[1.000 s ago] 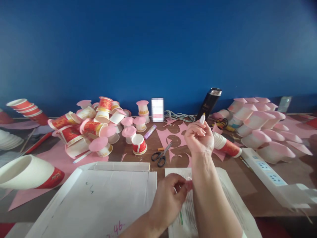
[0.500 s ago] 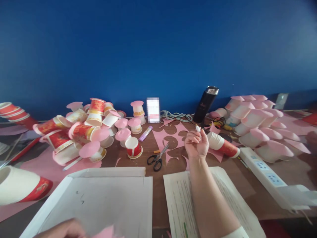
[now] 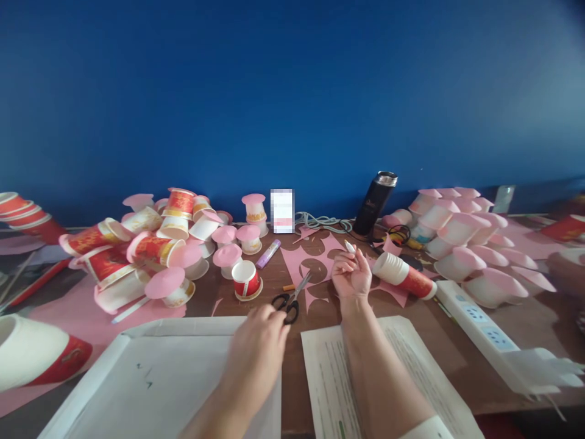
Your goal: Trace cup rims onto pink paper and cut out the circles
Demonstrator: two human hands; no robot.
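My right hand (image 3: 351, 275) is raised over the table with its fingers closed on a small white pen-like stick (image 3: 350, 246) that points up and away. It hovers above pink paper with round holes cut out (image 3: 315, 259). My left hand (image 3: 258, 350) reaches forward, fingers down, just short of the black-handled scissors (image 3: 289, 297) lying on the wood. I cannot see anything in the left hand. A single red and white paper cup (image 3: 246, 280) stands left of the scissors.
A heap of red paper cups with pink lids (image 3: 155, 244) fills the left. White cups with pink lids (image 3: 470, 244) pile up at right, beside a power strip (image 3: 479, 320). A white board (image 3: 159, 384) and printed sheet (image 3: 402, 366) lie near me. A black flask (image 3: 375, 203) leans against the blue wall.
My left hand dropped back to the near left, then came forward to the scissors. My right hand, still holding the white stick, has lowered and moved slightly left.
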